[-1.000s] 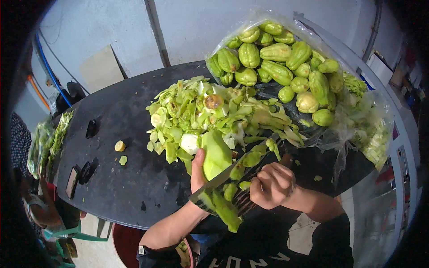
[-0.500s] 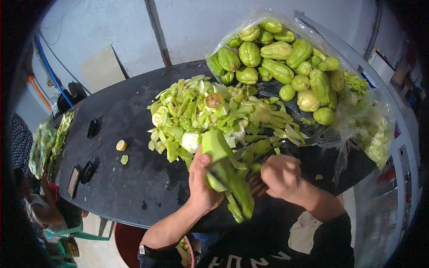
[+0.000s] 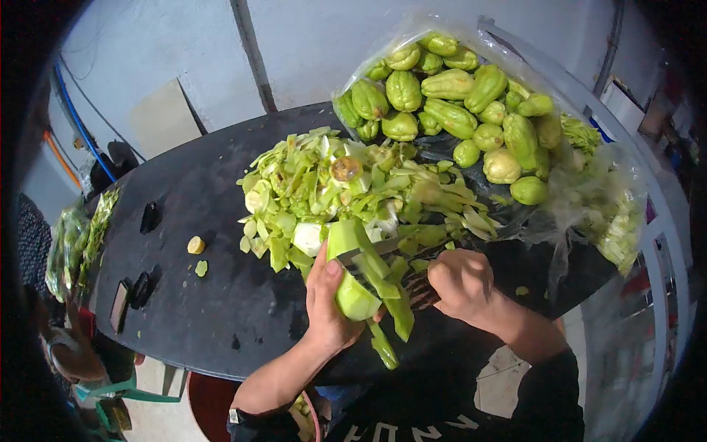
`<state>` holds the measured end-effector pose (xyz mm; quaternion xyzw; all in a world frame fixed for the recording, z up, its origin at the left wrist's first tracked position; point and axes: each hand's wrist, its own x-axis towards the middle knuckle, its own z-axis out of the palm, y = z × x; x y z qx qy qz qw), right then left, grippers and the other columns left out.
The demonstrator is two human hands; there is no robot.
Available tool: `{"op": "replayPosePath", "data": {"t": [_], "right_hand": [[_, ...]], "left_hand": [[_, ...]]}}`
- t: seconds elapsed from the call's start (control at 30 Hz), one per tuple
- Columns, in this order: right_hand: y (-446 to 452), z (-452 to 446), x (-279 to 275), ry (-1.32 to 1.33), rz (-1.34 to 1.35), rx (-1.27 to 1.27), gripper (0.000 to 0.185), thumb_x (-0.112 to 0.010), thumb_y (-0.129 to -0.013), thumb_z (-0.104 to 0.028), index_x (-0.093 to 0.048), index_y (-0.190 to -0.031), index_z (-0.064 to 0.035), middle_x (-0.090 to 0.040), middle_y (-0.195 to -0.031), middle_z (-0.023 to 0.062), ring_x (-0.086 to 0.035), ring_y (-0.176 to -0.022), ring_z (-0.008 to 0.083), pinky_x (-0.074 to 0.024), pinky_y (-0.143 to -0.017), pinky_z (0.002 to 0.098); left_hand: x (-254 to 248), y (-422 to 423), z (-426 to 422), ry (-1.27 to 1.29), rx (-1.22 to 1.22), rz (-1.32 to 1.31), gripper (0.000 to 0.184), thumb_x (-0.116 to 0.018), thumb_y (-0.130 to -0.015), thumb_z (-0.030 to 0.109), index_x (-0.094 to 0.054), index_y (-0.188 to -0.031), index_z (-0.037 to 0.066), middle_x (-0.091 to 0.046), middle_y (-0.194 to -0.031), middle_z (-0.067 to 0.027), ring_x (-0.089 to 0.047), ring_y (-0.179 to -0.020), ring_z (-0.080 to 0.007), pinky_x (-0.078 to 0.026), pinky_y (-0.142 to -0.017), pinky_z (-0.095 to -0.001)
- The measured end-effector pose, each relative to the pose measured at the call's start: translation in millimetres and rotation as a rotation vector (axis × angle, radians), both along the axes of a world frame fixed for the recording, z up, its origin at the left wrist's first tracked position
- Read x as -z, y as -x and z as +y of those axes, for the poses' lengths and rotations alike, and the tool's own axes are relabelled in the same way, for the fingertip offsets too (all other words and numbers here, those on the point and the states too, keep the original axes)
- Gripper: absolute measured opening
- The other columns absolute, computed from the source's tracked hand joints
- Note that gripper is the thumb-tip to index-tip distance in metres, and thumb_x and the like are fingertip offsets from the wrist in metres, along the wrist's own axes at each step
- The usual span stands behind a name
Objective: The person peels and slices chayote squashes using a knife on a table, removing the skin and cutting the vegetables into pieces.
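My left hand (image 3: 330,306) is wrapped round a partly peeled pale green chayote (image 3: 356,300), its thumb on the near side. My right hand (image 3: 462,283), in a fist, grips a knife (image 3: 351,264) whose blade lies against the chayote. Green peel strips (image 3: 398,313) lie over the blade and hang below it; part of the knife is hidden under them. Behind the hands is a heap of peelings (image 3: 317,188) with a brown-centred piece (image 3: 345,169) on top. Whole chayotes (image 3: 449,85) fill an open clear plastic bag at the back right.
On the dark oval table (image 3: 184,309) lie a small cut piece (image 3: 196,244), a green scrap, black objects and a phone-like item (image 3: 118,306). Bagged greens (image 3: 68,247) sit at the left edge, bagged cut pieces (image 3: 617,239) at the right. A red tub (image 3: 210,405) stands below.
The knife has moved from beside the chayote onto it, with peel now lying across the blade. My right hand has shifted slightly up. The chayote is turned a little in my left hand.
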<state>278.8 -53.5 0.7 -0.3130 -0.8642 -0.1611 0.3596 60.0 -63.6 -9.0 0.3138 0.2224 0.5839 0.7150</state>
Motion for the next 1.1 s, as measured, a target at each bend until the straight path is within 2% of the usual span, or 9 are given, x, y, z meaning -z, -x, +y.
{"op": "replayPosePath", "data": {"t": [0.1, 0.23, 0.3, 0.53, 0.6, 0.73, 0.9, 1.0, 1.1], "right_hand": [[6, -13, -14, -0.055, -0.027, 0.001, 0.017, -0.063, -0.07, -0.005, -0.048, -0.079, -0.0051, -0.047, -0.064, 0.0058, -0.054, -0.05, 0.0208, -0.0464, -0.043, 0.0332], [6, -9, -6, 0.006, 0.024, -0.04, 0.023, -0.069, -0.07, -0.008, -0.049, -0.079, -0.0064, -0.052, -0.067, 0.0071, -0.057, -0.053, 0.0254, -0.0473, -0.046, 0.0363], [2, -1, -3, 0.1, 0.051, 0.059, 0.031, -0.075, -0.067, -0.012, -0.048, -0.08, -0.0081, -0.054, -0.069, 0.0085, -0.059, -0.057, 0.03, -0.0486, -0.049, 0.0402], [6, -13, -16, -0.014, 0.047, -0.063, 0.027, -0.07, -0.064, -0.005, -0.048, -0.08, -0.0085, -0.051, -0.063, 0.0084, -0.058, -0.053, 0.0293, -0.0486, -0.048, 0.0402], [4, 3, -5, 0.193, 0.114, 0.084, 0.028, -0.068, -0.066, -0.001, -0.048, -0.085, -0.0067, -0.056, -0.067, 0.0115, -0.061, -0.057, 0.0334, -0.0503, -0.051, 0.0424], [-9, 17, 4, 0.269, 0.096, 0.303, 0.031, -0.069, -0.07, -0.001, -0.047, -0.091, -0.0046, -0.063, -0.076, 0.0145, -0.065, -0.066, 0.0376, -0.053, -0.055, 0.0442], [7, 4, -1, 0.079, 0.07, 0.07, 0.023, -0.066, -0.071, -0.003, -0.048, -0.085, -0.0053, -0.056, -0.07, 0.0102, -0.062, -0.059, 0.0301, -0.0509, -0.05, 0.0381], [17, -3, 0, -0.188, -0.062, -0.051, 0.019, -0.064, -0.069, -0.006, -0.05, -0.081, -0.005, -0.045, -0.065, 0.0032, -0.053, -0.053, 0.0169, -0.0449, -0.044, 0.0299], [25, -9, 0, -0.286, -0.08, -0.078, 0.016, -0.062, -0.071, -0.007, -0.05, -0.081, -0.0063, -0.044, -0.064, 0.002, -0.052, -0.053, 0.015, -0.0434, -0.045, 0.0262]], "left_hand": [[-5, -12, 0, -0.047, -0.124, 0.001, 0.065, -0.056, -0.095, 0.042, -0.034, -0.143, 0.005, -0.061, -0.112, -0.0161, -0.068, -0.083, -0.0251, -0.058, -0.053, -0.0339], [-4, -10, 0, -0.038, -0.106, 0.062, 0.068, -0.059, -0.093, 0.041, -0.033, -0.145, 0.006, -0.061, -0.113, -0.0162, -0.068, -0.079, -0.0256, -0.056, -0.048, -0.0337], [-7, 0, 1, -0.1, 0.061, 0.042, 0.069, -0.061, -0.093, 0.041, -0.033, -0.145, 0.006, -0.06, -0.114, -0.0167, -0.068, -0.078, -0.0259, -0.055, -0.048, -0.0339], [-7, -9, 3, -0.062, -0.008, 0.066, 0.069, -0.062, -0.091, 0.042, -0.035, -0.142, 0.005, -0.061, -0.112, -0.0168, -0.067, -0.073, -0.0247, -0.054, -0.045, -0.0338], [-12, -2, 1, -0.115, 0.083, 0.08, 0.068, -0.062, -0.09, 0.043, -0.037, -0.14, 0.004, -0.061, -0.109, -0.0164, -0.066, -0.067, -0.024, -0.054, -0.043, -0.033], [-11, -2, 7, 0.014, 0.191, -0.093, 0.061, -0.058, -0.092, 0.048, -0.045, -0.134, 0.006, -0.062, -0.107, -0.015, -0.066, -0.082, -0.0253, -0.055, -0.061, -0.0358], [-12, -1, 14, 0.402, -0.049, -0.18, 0.056, -0.056, -0.091, 0.054, -0.056, -0.127, 0.011, -0.063, -0.113, -0.008, -0.061, -0.103, -0.0251, -0.046, -0.093, -0.0412], [-12, 8, 11, 0.347, 0.071, -0.155, 0.058, -0.058, -0.089, 0.054, -0.057, -0.124, 0.007, -0.064, -0.112, -0.0107, -0.062, -0.104, -0.026, -0.049, -0.093, -0.0429], [-16, 4, 9, 0.311, 0.1, -0.205, 0.06, -0.057, -0.089, 0.054, -0.057, -0.124, 0.005, -0.064, -0.111, -0.0125, -0.063, -0.101, -0.0255, -0.051, -0.091, -0.0416]]}}
